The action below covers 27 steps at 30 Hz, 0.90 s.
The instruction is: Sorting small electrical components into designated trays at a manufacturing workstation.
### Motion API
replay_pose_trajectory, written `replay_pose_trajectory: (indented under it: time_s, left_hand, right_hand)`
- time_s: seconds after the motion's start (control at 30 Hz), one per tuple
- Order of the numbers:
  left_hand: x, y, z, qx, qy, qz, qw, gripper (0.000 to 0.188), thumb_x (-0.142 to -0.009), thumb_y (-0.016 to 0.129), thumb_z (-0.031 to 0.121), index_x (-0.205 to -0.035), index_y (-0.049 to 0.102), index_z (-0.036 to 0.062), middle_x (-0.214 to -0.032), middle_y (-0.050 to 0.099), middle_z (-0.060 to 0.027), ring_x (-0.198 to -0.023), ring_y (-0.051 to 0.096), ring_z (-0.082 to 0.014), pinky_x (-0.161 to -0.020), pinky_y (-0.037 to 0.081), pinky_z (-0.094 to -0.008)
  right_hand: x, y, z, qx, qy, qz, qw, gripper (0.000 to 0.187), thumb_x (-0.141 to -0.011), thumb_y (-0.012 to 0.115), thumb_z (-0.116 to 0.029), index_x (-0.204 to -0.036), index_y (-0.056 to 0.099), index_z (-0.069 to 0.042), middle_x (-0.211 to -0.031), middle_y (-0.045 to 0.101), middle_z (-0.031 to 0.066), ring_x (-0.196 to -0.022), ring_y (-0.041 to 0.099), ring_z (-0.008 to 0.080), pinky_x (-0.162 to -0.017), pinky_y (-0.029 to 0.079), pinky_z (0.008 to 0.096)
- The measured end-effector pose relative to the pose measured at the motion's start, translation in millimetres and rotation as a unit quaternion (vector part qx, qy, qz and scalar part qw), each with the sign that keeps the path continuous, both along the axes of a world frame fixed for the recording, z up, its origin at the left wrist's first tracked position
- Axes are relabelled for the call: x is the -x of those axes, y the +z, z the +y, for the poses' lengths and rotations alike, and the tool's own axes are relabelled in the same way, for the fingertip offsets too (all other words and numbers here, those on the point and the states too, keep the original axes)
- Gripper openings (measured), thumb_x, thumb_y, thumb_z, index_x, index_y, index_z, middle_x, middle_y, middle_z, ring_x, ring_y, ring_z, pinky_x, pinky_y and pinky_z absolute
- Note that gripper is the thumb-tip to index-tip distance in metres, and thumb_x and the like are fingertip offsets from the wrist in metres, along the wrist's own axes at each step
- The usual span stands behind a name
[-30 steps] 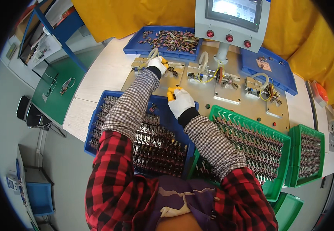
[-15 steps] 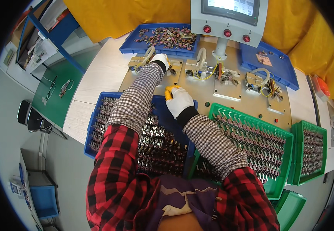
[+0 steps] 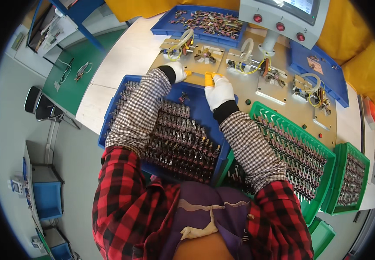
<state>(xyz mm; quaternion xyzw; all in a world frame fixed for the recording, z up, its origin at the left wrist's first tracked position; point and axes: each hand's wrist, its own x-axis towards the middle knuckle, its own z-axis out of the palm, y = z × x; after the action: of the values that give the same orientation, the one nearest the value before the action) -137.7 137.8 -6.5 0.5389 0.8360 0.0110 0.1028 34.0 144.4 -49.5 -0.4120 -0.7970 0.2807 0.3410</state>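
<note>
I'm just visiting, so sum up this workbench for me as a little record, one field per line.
Left hand: gloved white and yellow, at the near side of the metal plate; grip unclear
Right hand: gloved alike, to the right of the left one, fingers bent; grip unclear
Near blue tray: rows of small parts
Green tray: slanted rows of similar parts
Far blue tray: loose, jumbled parts
Fixtures: three, on the plate
Panel: screen above three red buttons
</note>
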Motion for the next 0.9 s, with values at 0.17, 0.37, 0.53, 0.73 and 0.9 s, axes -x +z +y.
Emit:
replay_pose_trajectory:
  time_s: [0.17, 0.37, 0.53, 0.73, 0.9]
  left_hand:
    - [-6, 12, -43, 0.038, -0.031, -0.009, 0.999, 0.040, -0.083, 0.046, 0.039, -0.082, 0.064, 0.0039, -0.079, 0.064, -0.0108, -0.072, 0.059, -0.0265, -0.070, 0.046, -0.0356]
    - [-42, 37, -73, 0.060, -0.027, 0.030, 0.997, 0.039, -0.081, 0.050, 0.039, -0.082, 0.064, 0.0025, -0.075, 0.063, -0.0107, -0.068, 0.058, -0.0271, -0.064, 0.046, -0.0342]
    - [-60, 21, -73, 0.142, -0.036, 0.087, 0.985, 0.036, -0.077, 0.056, 0.037, -0.083, 0.064, 0.0027, -0.075, 0.063, -0.0105, -0.068, 0.059, -0.0265, -0.064, 0.047, -0.0340]
    - [-63, 18, -75, 0.057, -0.065, 0.071, 0.994, 0.035, -0.076, 0.057, 0.036, -0.086, 0.063, 0.0026, -0.078, 0.064, -0.0114, -0.070, 0.060, -0.0265, -0.065, 0.047, -0.0352]
    - [-67, 35, -109, -0.176, -0.051, -0.209, 0.961, 0.029, -0.080, 0.055, 0.024, -0.089, 0.060, -0.0032, -0.079, 0.063, -0.0150, -0.071, 0.062, -0.0224, -0.059, 0.049, -0.0304]
  right_hand:
    - [-1, -2, -2, 0.002, -0.014, 0.036, 0.999, 0.021, -0.078, 0.053, -0.015, -0.089, 0.060, 0.001, -0.083, 0.062, 0.0175, -0.073, 0.057, 0.0349, -0.068, 0.047, 0.0366]
    - [2, -4, 2, -0.013, -0.027, 0.046, 0.998, 0.020, -0.077, 0.053, -0.015, -0.087, 0.060, 0.001, -0.083, 0.061, 0.0176, -0.073, 0.057, 0.0350, -0.068, 0.047, 0.0366]
    - [-1, -3, 1, -0.023, -0.019, 0.039, 0.999, 0.021, -0.080, 0.053, -0.017, -0.086, 0.060, 0.002, -0.081, 0.062, 0.0173, -0.072, 0.057, 0.0340, -0.067, 0.046, 0.0358]
    - [-1, -6, 2, -0.026, -0.031, 0.038, 0.998, 0.022, -0.081, 0.054, -0.019, -0.086, 0.061, 0.002, -0.080, 0.062, 0.0172, -0.070, 0.057, 0.0333, -0.065, 0.046, 0.0351]
    - [1, -1, 1, -0.019, -0.012, 0.030, 0.999, 0.020, -0.078, 0.052, -0.015, -0.086, 0.060, 0.001, -0.079, 0.061, 0.0183, -0.070, 0.057, 0.0345, -0.065, 0.046, 0.0367]
